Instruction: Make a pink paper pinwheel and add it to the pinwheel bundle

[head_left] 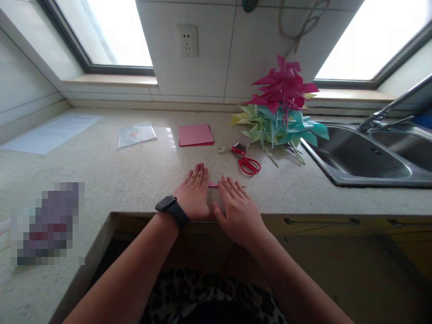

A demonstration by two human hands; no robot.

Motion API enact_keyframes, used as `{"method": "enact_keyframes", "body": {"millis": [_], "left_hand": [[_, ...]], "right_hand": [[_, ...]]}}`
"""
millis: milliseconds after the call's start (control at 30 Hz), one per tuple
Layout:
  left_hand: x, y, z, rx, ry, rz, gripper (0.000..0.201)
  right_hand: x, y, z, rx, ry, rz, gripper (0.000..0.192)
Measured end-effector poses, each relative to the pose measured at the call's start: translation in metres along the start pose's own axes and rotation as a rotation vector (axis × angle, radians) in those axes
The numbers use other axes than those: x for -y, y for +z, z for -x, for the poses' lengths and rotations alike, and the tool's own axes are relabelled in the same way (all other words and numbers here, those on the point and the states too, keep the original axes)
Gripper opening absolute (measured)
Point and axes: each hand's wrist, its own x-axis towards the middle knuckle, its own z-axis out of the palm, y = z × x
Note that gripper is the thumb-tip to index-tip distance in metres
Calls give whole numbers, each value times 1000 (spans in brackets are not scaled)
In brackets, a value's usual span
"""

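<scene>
My left hand (195,191) and my right hand (236,209) lie flat, palms down, side by side on the speckled counter (135,175) near its front edge. Both press on a small pink paper (213,184); only a sliver of it shows between the fingers. A black watch (172,209) sits on my left wrist. Farther back lie a stack of pink paper sheets (196,134), red-handled scissors (249,165), a roll of clear tape (220,149) and a small red box (240,148).
A heap of pink, green, yellow and teal paper pinwheels (281,112) stands at the back right, beside a steel sink (367,157) with a tap (388,110). A plastic sleeve (136,134) and a white printed sheet (52,132) lie at the left.
</scene>
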Motion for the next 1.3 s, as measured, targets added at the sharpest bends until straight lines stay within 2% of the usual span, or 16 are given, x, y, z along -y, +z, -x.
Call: {"method": "enact_keyframes", "body": {"millis": [167, 333, 467, 600, 733, 833, 933, 1100, 1300], "left_hand": [[-4, -2, 8, -54, 5, -10, 98], [-15, 4, 31, -124, 50, -9, 81], [-17, 11, 38, -117, 65, 4, 75], [-13, 7, 32, -100, 82, 19, 79], [-9, -3, 27, -68, 102, 40, 97], [-5, -8, 26, -49, 117, 49, 98], [-2, -11, 23, -49, 106, 53, 83], [-1, -14, 14, -106, 26, 40, 41], [-3, -17, 4, -182, -44, 16, 27]], "right_hand": [[1, 4, 1, 29, -11, -5, 67], [-1, 1, -4, 65, -22, 8, 72], [-2, 1, -7, 85, -19, 16, 74], [-4, 0, -10, 107, -13, 23, 76], [-6, -2, -13, 120, -17, 17, 74], [-8, -2, -16, 122, -19, 12, 73], [-9, -1, -18, 118, -25, 6, 72], [-12, -2, -18, 109, -42, -2, 71], [-11, -1, -18, 103, -37, -9, 71]]}}
